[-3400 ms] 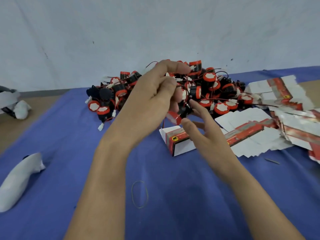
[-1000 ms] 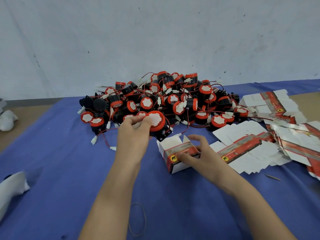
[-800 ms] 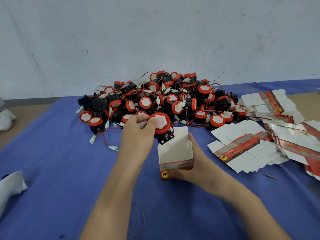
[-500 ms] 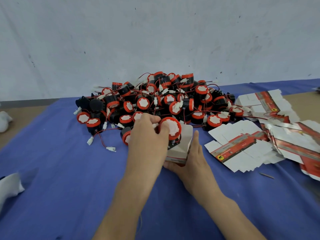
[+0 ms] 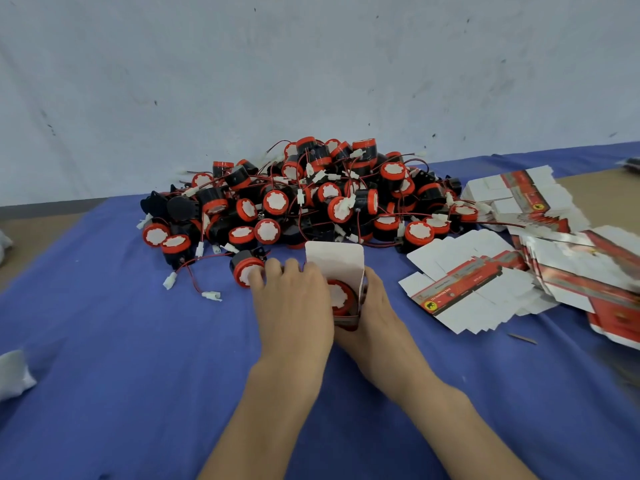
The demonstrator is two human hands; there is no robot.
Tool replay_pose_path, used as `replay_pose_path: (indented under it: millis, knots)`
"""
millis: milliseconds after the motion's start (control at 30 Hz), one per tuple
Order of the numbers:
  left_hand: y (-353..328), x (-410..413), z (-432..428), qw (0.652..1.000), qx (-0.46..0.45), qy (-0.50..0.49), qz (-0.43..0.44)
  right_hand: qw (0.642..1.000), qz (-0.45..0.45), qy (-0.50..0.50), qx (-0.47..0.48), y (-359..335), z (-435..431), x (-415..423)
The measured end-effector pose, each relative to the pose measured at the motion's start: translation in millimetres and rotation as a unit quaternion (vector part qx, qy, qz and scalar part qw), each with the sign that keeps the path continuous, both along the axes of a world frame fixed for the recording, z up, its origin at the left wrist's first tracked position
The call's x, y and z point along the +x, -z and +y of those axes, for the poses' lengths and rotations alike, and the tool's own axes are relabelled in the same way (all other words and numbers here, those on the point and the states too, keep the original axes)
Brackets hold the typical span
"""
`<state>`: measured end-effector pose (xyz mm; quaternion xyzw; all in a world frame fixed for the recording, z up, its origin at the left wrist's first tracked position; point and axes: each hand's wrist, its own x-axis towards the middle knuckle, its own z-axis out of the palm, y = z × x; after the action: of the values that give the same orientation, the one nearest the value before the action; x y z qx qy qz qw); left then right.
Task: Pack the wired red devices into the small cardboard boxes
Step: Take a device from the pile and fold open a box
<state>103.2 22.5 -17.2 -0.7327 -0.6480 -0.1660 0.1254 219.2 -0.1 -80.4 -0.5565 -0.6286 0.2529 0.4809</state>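
Observation:
A small white cardboard box (image 5: 337, 263) stands upright on the blue cloth, its top flap raised. A red round device (image 5: 341, 297) with a white face sits inside its open mouth. My right hand (image 5: 375, 310) grips the box from the right side. My left hand (image 5: 294, 299) lies over the box's left side, fingers curled against the device; how firmly it grips is hidden. A big heap of red and black wired devices (image 5: 311, 199) lies just behind. One loose device (image 5: 246, 268) rests beside my left fingertips.
Flat unfolded box blanks (image 5: 474, 289) are fanned out to the right, with more stacks (image 5: 526, 199) behind them. White wire connectors (image 5: 211, 295) trail on the blue cloth (image 5: 138, 375) at left. A white bundle (image 5: 14, 372) lies at the left edge. A white wall rises behind.
My right hand picked the box up and stood it upright. My left hand brought a device from the heap and pushed it down into the box's mouth.

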Motion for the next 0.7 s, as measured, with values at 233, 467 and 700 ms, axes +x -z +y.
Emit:
replay_pose_path:
  millis: [233, 467, 700]
  knots:
    - [1, -3, 4, 0.999, -0.006, 0.017, 0.033, 0.999, 0.037, -0.029, -0.008, 7, 6, 6]
    - [7, -1, 9, 0.999, -0.023, 0.019, 0.035, 0.999, 0.038, -0.01, 0.009, 5, 6, 4]
    - [6, -5, 12, 0.995, -0.028, 0.098, 0.021, 0.997, 0.074, -0.036, -0.002, 3, 6, 4]
